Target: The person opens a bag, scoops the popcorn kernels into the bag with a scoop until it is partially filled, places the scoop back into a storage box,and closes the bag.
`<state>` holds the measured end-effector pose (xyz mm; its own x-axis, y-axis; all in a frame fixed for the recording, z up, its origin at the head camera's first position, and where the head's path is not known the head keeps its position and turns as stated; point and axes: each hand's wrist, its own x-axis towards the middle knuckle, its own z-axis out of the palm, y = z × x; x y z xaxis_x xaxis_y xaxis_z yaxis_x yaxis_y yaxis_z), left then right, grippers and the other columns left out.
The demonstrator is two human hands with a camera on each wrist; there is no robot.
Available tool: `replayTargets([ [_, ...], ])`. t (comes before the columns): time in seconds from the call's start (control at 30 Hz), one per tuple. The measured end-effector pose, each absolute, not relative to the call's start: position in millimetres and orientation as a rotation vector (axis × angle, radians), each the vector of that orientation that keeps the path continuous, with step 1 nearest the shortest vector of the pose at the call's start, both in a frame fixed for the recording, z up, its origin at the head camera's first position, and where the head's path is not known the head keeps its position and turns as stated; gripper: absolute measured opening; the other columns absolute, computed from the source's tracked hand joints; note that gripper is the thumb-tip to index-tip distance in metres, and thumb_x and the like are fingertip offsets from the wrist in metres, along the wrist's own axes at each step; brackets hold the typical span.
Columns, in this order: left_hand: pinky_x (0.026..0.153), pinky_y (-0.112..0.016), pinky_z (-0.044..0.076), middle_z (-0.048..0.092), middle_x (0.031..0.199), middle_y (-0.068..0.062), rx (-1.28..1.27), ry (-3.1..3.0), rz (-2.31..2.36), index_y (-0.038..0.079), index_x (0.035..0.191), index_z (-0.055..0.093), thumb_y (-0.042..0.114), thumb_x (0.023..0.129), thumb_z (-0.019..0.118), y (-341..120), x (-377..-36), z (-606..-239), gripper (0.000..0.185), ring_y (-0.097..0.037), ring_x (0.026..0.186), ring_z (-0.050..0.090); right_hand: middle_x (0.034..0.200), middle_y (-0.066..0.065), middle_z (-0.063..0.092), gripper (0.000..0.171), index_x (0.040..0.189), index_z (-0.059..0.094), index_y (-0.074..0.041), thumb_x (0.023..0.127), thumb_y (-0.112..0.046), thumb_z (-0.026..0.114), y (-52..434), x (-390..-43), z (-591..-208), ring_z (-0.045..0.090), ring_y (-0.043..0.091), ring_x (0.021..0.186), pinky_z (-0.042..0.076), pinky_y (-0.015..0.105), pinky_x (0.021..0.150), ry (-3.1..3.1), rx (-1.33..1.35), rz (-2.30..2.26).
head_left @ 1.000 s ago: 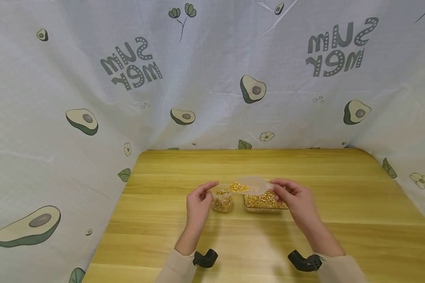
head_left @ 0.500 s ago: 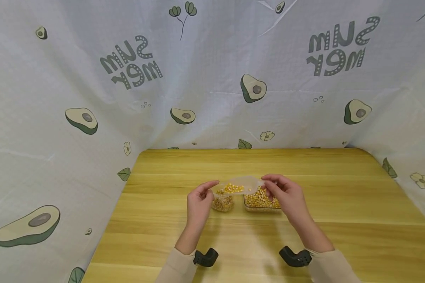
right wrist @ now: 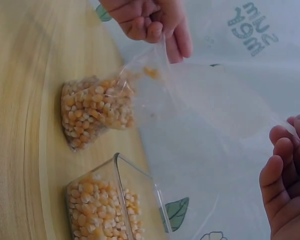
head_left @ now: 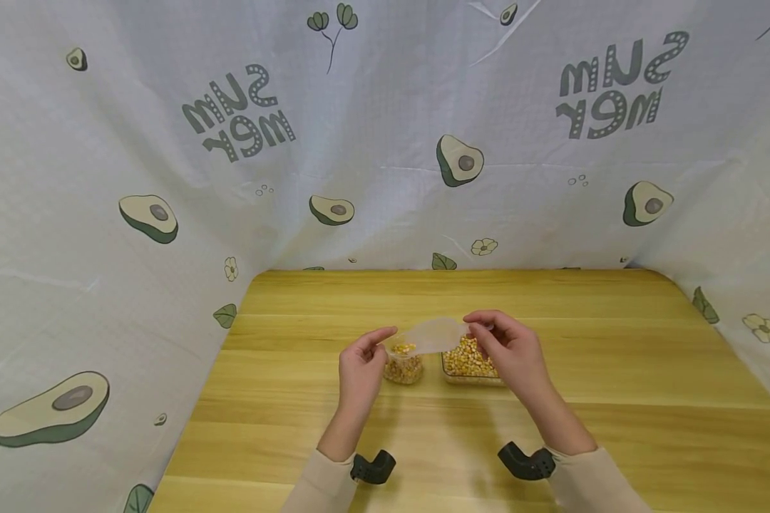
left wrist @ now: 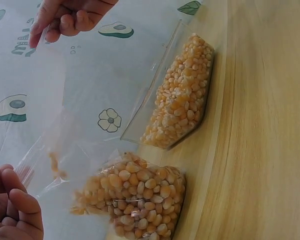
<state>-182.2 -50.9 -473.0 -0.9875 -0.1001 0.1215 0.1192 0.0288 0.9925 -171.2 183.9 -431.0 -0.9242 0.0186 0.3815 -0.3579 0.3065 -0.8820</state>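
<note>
In the head view my left hand (head_left: 361, 367) pinches the upper edge of a clear plastic bag (right wrist: 97, 105), which stands on the table holding corn kernels (left wrist: 150, 195). My right hand (head_left: 512, 356) grips the handle end of a translucent whitish scoop (head_left: 435, 336). The scoop is tilted, its far end at the bag's mouth. A few kernels show in the upper part of the bag in both wrist views, below the scoop's end. To the right of the bag sits a clear rectangular container (left wrist: 141, 117) with more kernels; the right hand and scoop partly cover it in the head view.
A wooden table (head_left: 616, 342) bears the bag and container, which stand close together. A white curtain (head_left: 385, 107) with avocado prints hangs behind the table and along its sides. Black curved mounts (head_left: 373, 467) sit on both wrists.
My right hand has moved left with the scoop, bringing its end over the bag. Kernels have slid off the scoop into the bag. My left hand stays nearly still.
</note>
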Motion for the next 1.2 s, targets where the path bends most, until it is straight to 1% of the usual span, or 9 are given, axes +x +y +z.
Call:
replayTargets([
  [0.1, 0.044, -0.016, 0.026, 0.064, 0.081, -0.024, -0.020, -2.129, -2.087, 0.012, 0.108, 0.078, -0.004, 0.093, 0.052, -50.9, -182.1, -473.1, 0.034, -0.004, 0.047, 0.031, 0.075, -0.009, 0.063, 0.013, 0.104, 0.072, -0.003, 0.097, -0.004, 0.062, 181.9, -170.3, -429.1, 0.051, 0.012, 0.058, 0.042, 0.025, 0.046, -2.236, 0.334, 1.628],
  [0.33, 0.043, -0.017, 0.025, 0.063, 0.081, -0.028, -0.001, -2.121, -2.096, 0.010, 0.109, 0.078, -0.004, 0.094, 0.052, -51.1, -181.0, -471.4, 0.033, -0.005, 0.045, 0.029, 0.078, -0.010, 0.064, 0.013, 0.104, 0.072, -0.002, 0.097, -0.001, 0.060, 180.8, -169.5, -428.5, 0.051, 0.010, 0.059, 0.043, 0.025, 0.047, -2.199, 0.348, 1.645],
  [0.53, 0.043, -0.016, 0.025, 0.063, 0.083, -0.030, 0.007, -2.121, -2.107, 0.013, 0.108, 0.078, -0.004, 0.094, 0.052, -51.5, -180.7, -470.3, 0.034, -0.005, 0.046, 0.029, 0.078, -0.011, 0.064, 0.013, 0.104, 0.071, 0.001, 0.097, -0.001, 0.060, 183.2, -169.8, -431.9, 0.052, 0.010, 0.060, 0.043, 0.026, 0.048, -2.192, 0.345, 1.661],
  [0.63, 0.044, -0.016, 0.025, 0.063, 0.083, -0.029, 0.007, -2.121, -2.108, 0.014, 0.108, 0.078, -0.003, 0.094, 0.053, -51.9, -181.0, -471.2, 0.034, -0.005, 0.046, 0.029, 0.077, -0.006, 0.063, 0.013, 0.103, 0.070, 0.002, 0.098, -0.001, 0.059, 185.7, -170.3, -434.9, 0.050, 0.011, 0.059, 0.043, 0.028, 0.048, -2.195, 0.332, 1.679],
  [0.8, 0.043, -0.016, 0.025, 0.063, 0.078, -0.025, 0.005, -2.107, -2.116, 0.011, 0.108, 0.078, -0.004, 0.093, 0.052, -51.6, -181.7, -471.4, 0.034, -0.005, 0.045, 0.029, 0.077, -0.005, 0.063, 0.014, 0.106, 0.069, 0.003, 0.099, -0.004, 0.058, 191.0, -170.9, -440.8, 0.050, 0.015, 0.059, 0.044, 0.032, 0.048, -2.214, 0.301, 1.723],
  [0.87, 0.043, -0.016, 0.025, 0.062, 0.076, -0.025, 0.010, -2.099, -2.121, 0.011, 0.107, 0.078, -0.004, 0.093, 0.051, -51.3, -181.9, -471.3, 0.034, -0.005, 0.045, 0.030, 0.077, -0.009, 0.063, 0.016, 0.107, 0.068, 0.004, 0.100, -0.006, 0.058, 193.6, -170.9, -442.8, 0.051, 0.015, 0.059, 0.046, 0.032, 0.049, -2.232, 0.273, 1.743],
  [0.97, 0.042, -0.017, 0.025, 0.062, 0.075, -0.027, 0.016, -2.098, -2.119, 0.011, 0.107, 0.078, -0.004, 0.093, 0.052, -51.3, -182.1, -471.4, 0.033, -0.005, 0.045, 0.030, 0.080, -0.011, 0.067, 0.021, 0.111, 0.066, 0.006, 0.101, -0.010, 0.057, 198.1, -170.6, -445.3, 0.054, 0.012, 0.061, 0.049, 0.029, 0.052, -2.255, 0.217, 1.778],
  [1.1, 0.043, -0.017, 0.025, 0.061, 0.079, -0.031, 0.010, -2.101, -2.126, 0.012, 0.108, 0.078, -0.003, 0.093, 0.052, -51.6, -181.8, -471.5, 0.033, -0.005, 0.045, 0.030, 0.083, -0.005, 0.070, 0.027, 0.114, 0.064, 0.008, 0.102, -0.016, 0.057, 205.0, -169.6, -447.4, 0.056, 0.010, 0.064, 0.052, 0.027, 0.055, -2.257, 0.145, 1.836],
  [1.2, 0.043, -0.017, 0.025, 0.061, 0.081, -0.031, 0.019, -2.103, -2.132, 0.013, 0.107, 0.078, -0.003, 0.093, 0.052, -51.5, -181.2, -470.7, 0.034, -0.005, 0.045, 0.031, 0.086, -0.001, 0.071, 0.028, 0.115, 0.063, 0.006, 0.101, -0.017, 0.057, 210.2, -168.5, -448.4, 0.056, 0.010, 0.065, 0.052, 0.026, 0.056, -2.243, 0.103, 1.881],
])
